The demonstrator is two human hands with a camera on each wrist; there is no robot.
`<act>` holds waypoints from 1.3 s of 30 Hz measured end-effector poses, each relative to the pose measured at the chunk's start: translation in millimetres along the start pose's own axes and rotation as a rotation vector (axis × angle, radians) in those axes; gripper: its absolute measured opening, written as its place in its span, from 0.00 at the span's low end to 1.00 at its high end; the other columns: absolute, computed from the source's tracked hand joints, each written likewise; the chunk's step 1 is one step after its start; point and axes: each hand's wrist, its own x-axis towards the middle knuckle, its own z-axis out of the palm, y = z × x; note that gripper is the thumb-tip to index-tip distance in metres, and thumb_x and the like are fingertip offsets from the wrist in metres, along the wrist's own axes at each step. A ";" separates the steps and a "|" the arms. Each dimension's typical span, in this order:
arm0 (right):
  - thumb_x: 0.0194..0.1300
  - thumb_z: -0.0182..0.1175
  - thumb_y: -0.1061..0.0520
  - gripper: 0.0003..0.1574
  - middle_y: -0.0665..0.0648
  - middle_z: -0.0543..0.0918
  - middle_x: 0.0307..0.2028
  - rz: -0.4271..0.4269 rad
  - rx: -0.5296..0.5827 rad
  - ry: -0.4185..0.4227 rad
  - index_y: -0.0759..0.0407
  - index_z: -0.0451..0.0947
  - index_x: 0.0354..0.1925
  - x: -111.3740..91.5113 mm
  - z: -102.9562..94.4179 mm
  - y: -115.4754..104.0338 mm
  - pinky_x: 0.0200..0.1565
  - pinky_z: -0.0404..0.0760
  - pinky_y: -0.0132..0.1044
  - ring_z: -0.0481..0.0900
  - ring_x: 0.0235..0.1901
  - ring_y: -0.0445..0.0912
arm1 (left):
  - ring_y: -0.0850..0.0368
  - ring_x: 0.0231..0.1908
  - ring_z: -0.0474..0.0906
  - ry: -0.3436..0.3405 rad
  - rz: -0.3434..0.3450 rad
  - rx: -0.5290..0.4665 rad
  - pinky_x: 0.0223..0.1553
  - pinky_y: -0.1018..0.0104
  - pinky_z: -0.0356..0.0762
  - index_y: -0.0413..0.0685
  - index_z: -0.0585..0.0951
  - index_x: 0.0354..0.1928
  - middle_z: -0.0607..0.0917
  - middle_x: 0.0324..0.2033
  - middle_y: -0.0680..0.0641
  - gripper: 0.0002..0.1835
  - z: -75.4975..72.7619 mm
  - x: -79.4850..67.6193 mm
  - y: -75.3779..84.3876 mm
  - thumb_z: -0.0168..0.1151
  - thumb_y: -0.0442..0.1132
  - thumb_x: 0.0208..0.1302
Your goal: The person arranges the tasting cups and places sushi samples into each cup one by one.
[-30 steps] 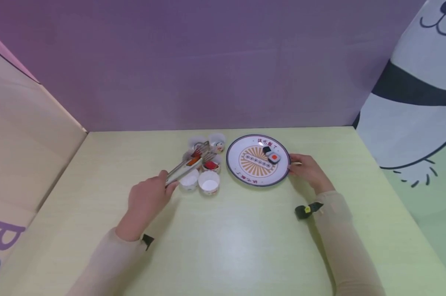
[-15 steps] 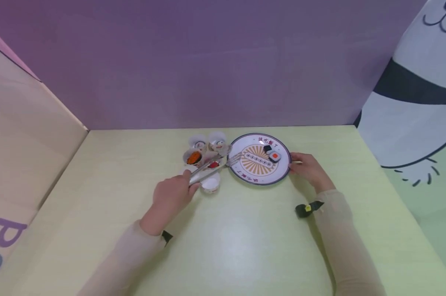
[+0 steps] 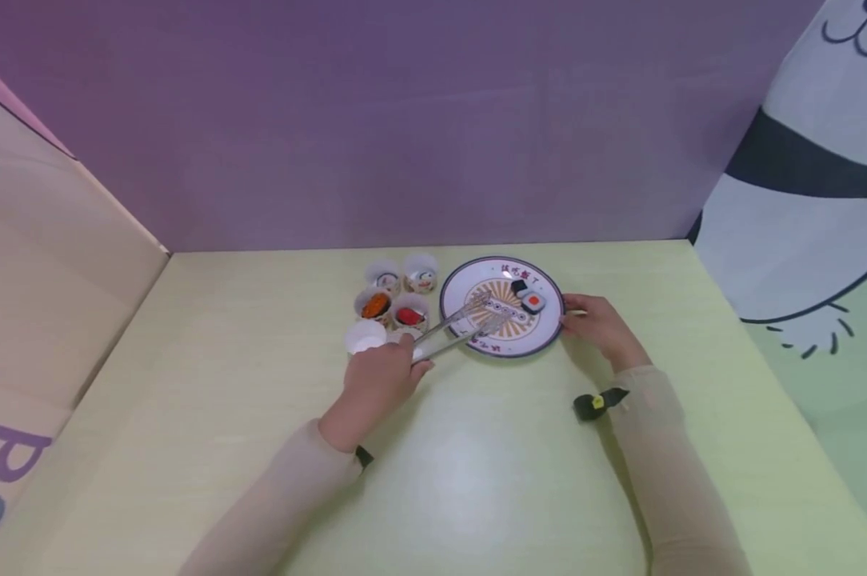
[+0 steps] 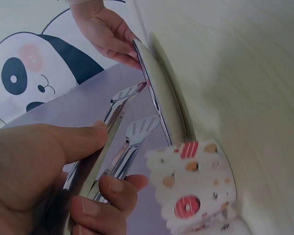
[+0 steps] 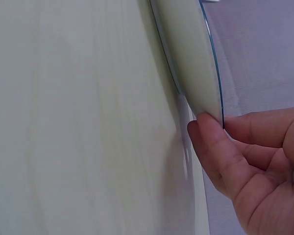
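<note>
My left hand (image 3: 378,374) grips metal tongs (image 3: 444,346) whose slotted tips reach over the white plate (image 3: 465,280). In the left wrist view the tips of the tongs (image 4: 142,128) stand apart with nothing between them. My right hand (image 3: 597,324) pinches the plate's right rim; in the right wrist view the thumb and fingers of that hand (image 5: 264,166) lie on either side of the edge. Toward the plate's right side rest a toy sushi roll (image 3: 533,302) with a red-orange centre and a smaller dark piece (image 3: 518,286) touching it.
Left of the plate stand several printed paper cups. One cup (image 3: 376,306) holds an orange-topped piece, another (image 3: 409,316) a red one. A white cup (image 3: 365,336) sits by my left hand, which hides the cup beside it. A purple wall (image 3: 433,160) rises behind the table.
My left hand has carried the tongs rightward from above the cups to over the plate. The right hand stays at the plate's rim, and the sushi pieces have not moved.
</note>
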 end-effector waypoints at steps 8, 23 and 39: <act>0.66 0.49 0.70 0.30 0.77 0.68 0.58 -0.022 0.011 0.018 0.79 0.56 0.64 2.2 1.1 3.6 0.44 0.78 0.28 0.72 0.53 0.61 | 0.46 0.27 0.79 -0.051 0.004 0.012 0.21 0.57 0.72 0.42 0.73 0.54 0.82 0.29 0.43 0.30 11.3 12.8 21.6 0.49 0.61 0.66; 0.64 0.50 0.71 0.29 0.78 0.69 0.55 -0.046 0.028 0.032 0.81 0.58 0.62 2.0 0.6 5.0 0.42 0.78 0.26 0.76 0.46 0.53 | 0.48 0.27 0.77 -0.035 0.015 -0.007 0.22 0.60 0.71 0.41 0.73 0.53 0.80 0.26 0.44 0.28 5.3 21.9 40.5 0.51 0.59 0.67; 0.64 0.49 0.71 0.29 0.77 0.70 0.55 -0.043 0.033 0.043 0.80 0.59 0.62 5.7 1.1 9.2 0.42 0.78 0.28 0.74 0.48 0.57 | 0.53 0.22 0.74 -0.055 0.064 0.022 0.20 0.62 0.69 0.41 0.74 0.46 0.77 0.21 0.46 0.23 -1.0 38.0 56.4 0.51 0.56 0.68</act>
